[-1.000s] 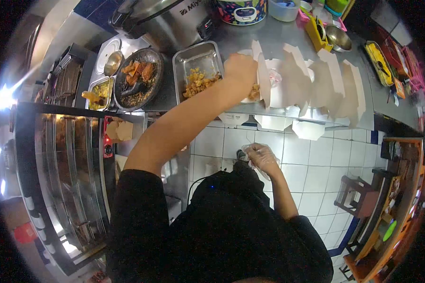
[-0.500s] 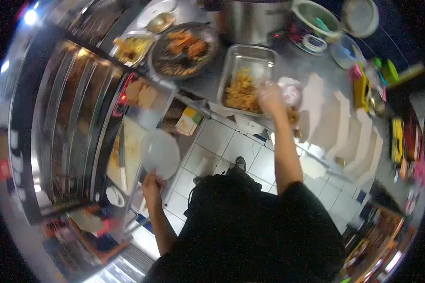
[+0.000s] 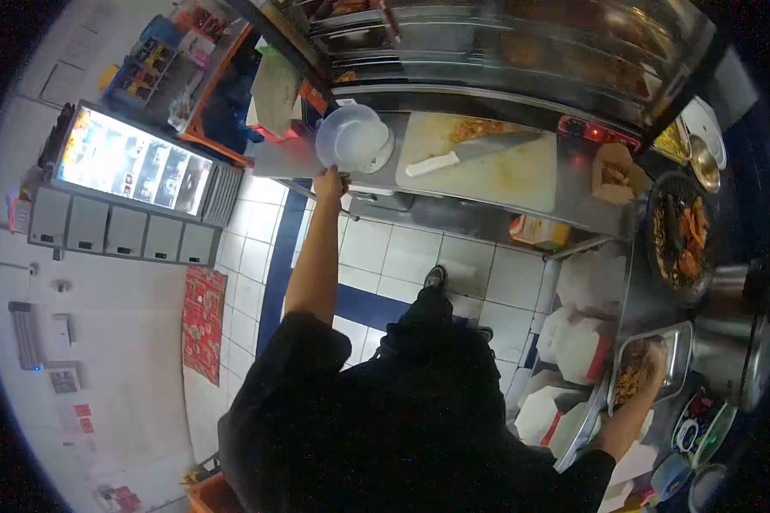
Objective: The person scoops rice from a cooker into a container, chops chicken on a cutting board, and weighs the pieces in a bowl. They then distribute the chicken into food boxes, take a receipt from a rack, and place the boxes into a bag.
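My left hand (image 3: pixel 330 182) is stretched out to the white plastic container (image 3: pixel 353 137) at the edge of the table (image 3: pixel 573 201), fingers at its rim. Just beside it lies the cutting board (image 3: pixel 488 167) with a knife (image 3: pixel 470 150) resting across it and some crumbs near the top. My right hand (image 3: pixel 654 363) is down in the metal tray (image 3: pixel 678 342) of fried bits, far off to the other side. Near that tray I see open white paper boxes (image 3: pixel 573 342) lined up, and a dark round pan (image 3: pixel 680 235) of fried pieces beyond.
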Motion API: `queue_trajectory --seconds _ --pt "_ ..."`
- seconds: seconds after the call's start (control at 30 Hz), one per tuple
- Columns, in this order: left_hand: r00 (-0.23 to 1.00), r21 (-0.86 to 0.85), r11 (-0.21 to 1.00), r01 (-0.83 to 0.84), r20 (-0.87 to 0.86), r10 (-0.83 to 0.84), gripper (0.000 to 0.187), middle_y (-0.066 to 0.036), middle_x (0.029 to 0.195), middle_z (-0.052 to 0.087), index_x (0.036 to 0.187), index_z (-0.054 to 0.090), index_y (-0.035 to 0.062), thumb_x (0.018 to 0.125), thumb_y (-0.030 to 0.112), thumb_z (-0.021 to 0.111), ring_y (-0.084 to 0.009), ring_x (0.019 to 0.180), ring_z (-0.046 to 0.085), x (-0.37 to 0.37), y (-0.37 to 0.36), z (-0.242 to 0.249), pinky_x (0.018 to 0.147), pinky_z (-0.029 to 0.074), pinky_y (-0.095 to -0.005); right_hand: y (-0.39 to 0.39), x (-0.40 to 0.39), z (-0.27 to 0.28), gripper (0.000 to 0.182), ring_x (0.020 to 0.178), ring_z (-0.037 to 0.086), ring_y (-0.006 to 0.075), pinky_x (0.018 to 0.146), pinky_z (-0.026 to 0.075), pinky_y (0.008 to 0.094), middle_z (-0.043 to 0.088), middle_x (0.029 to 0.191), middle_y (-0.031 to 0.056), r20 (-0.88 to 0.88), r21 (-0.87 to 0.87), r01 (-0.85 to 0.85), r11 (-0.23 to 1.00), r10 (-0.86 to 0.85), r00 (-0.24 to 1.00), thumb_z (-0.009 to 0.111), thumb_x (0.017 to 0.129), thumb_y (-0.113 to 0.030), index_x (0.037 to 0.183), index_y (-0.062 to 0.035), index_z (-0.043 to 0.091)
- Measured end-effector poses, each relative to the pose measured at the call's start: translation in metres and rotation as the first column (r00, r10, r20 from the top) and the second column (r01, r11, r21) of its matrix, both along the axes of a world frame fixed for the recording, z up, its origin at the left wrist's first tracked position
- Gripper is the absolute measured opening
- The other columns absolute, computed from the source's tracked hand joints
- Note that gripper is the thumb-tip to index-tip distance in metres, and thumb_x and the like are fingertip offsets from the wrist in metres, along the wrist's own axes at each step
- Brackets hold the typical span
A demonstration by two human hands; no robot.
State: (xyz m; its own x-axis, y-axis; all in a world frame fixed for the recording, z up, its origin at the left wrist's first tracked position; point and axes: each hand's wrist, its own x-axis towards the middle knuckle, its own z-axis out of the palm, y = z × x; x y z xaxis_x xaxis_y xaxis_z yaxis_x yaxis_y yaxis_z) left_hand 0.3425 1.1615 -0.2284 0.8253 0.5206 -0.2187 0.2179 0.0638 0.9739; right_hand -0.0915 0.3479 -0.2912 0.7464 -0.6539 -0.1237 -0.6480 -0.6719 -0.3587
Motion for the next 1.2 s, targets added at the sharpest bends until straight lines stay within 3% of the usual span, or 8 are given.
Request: queue_trajectory --seconds 0.63,0.77,0.9,0.93,0.97,1.0,1.1,1.2 --pt "0.966 0.104 0.995 0.003 -0.259 0.024 0.062 -0.012 0.073 0.061 0.102 0.054 -0.0015 0.085 0.058 0.054 -0.0153 0.054 0.056 0.024 0.012 0.006 0.042 0.038 -0.0263 -0.131 -0.059 -0.077 0.030 0.080 0.057 0.0199 0.068 0.047 0.0366 0.061 0.092 0.0103 0.170 0.359 -0.139 0.923 0.082 0.982 0.064 0.081 -0.019 0.095 0.0071 0.063" --pt "0.977 0.376 0.926 -0.041 -0.178 0.116 0.051 -0.011 0.061 0.058 0.078 0.061 -0.0020 0.088 0.048 0.054 -0.0150 0.049 0.054 -0.054 0.033 -0.052 0.045 0.042 -0.0301 -0.027 -0.045 -0.012 0.029 0.080 0.058 0.0205 0.071 0.047 0.0363 0.061 0.090 0.0089 0.474 0.583 0.187 0.791 -0.518 0.712 0.063 0.078 -0.020 0.093 0.0043 0.062" --pt "0.863 0.709 0.629 0.318 -0.491 0.117 0.044 -0.027 0.093 0.063 0.090 0.063 -0.0023 0.087 0.039 0.048 -0.0440 0.089 0.060 -0.196 0.053 -0.160 0.081 0.046 -0.0484 -0.001 -0.059 0.013 0.029 0.080 0.058 0.0207 0.075 0.049 0.0349 0.059 0.087 0.0084 0.236 0.933 0.172 0.315 -0.900 0.366 0.061 0.078 -0.020 0.100 -0.0006 0.060" --pt "0.603 0.583 0.173 0.794 -0.791 -0.102 0.044 -0.026 0.097 0.062 0.094 0.064 0.0009 0.087 0.042 0.048 -0.0426 0.094 0.060 -0.250 0.105 -0.256 0.082 0.047 -0.0480 0.000 -0.060 0.018 0.029 0.080 0.058 0.0207 0.075 0.049 0.0349 0.059 0.087 0.0084 0.249 0.930 0.164 0.328 -0.893 0.374 0.061 0.078 -0.020 0.100 -0.0006 0.060" --pt "0.503 0.322 0.722 0.612 -0.863 -0.042 0.043 -0.026 0.097 0.063 0.091 0.065 0.0035 0.087 0.042 0.047 -0.0393 0.092 0.062 -0.291 0.100 -0.266 0.078 0.050 -0.0473 -0.002 -0.070 0.016 0.031 0.081 0.059 0.0184 0.070 0.049 0.0331 0.058 0.094 0.0087 0.329 0.923 0.074 0.376 -0.877 0.351 0.060 0.081 -0.021 0.104 -0.0004 0.056" --pt "0.340 0.317 0.156 0.935 -0.928 -0.151 0.042 -0.025 0.087 0.065 0.085 0.066 0.0000 0.085 0.039 0.050 -0.0353 0.084 0.065 -0.328 0.107 -0.272 0.072 0.052 -0.0445 -0.015 -0.062 0.015 0.032 0.081 0.059 0.0173 0.068 0.050 0.0322 0.058 0.097 0.0088 0.378 0.911 0.026 0.411 -0.861 0.340 0.059 0.082 -0.021 0.107 -0.0002 0.055" --pt "0.523 -0.077 0.840 0.536 -0.751 -0.403 0.026 -0.019 0.064 0.063 0.067 0.060 -0.0062 0.076 0.017 0.052 -0.0253 0.053 0.062 -0.412 0.112 -0.248 0.049 0.048 -0.0384 0.030 0.011 0.061 0.035 0.090 0.058 0.0165 0.075 0.049 0.0316 0.058 0.106 0.0098 0.501 0.860 -0.123 0.496 -0.769 0.397 0.059 0.085 -0.020 0.114 -0.0006 0.053" --pt "0.560 -0.366 0.922 0.124 -0.741 -0.370 0.020 -0.017 0.064 0.062 0.069 0.057 -0.0032 0.079 0.014 0.053 -0.0211 0.046 0.057 -0.412 0.118 -0.259 0.039 0.042 -0.0342 0.176 0.158 0.127 0.038 0.102 0.056 0.0193 0.087 0.047 0.0323 0.057 0.115 0.0119 0.589 0.807 -0.369 0.460 -0.590 0.552 0.058 0.086 -0.015 0.121 -0.0001 0.052"
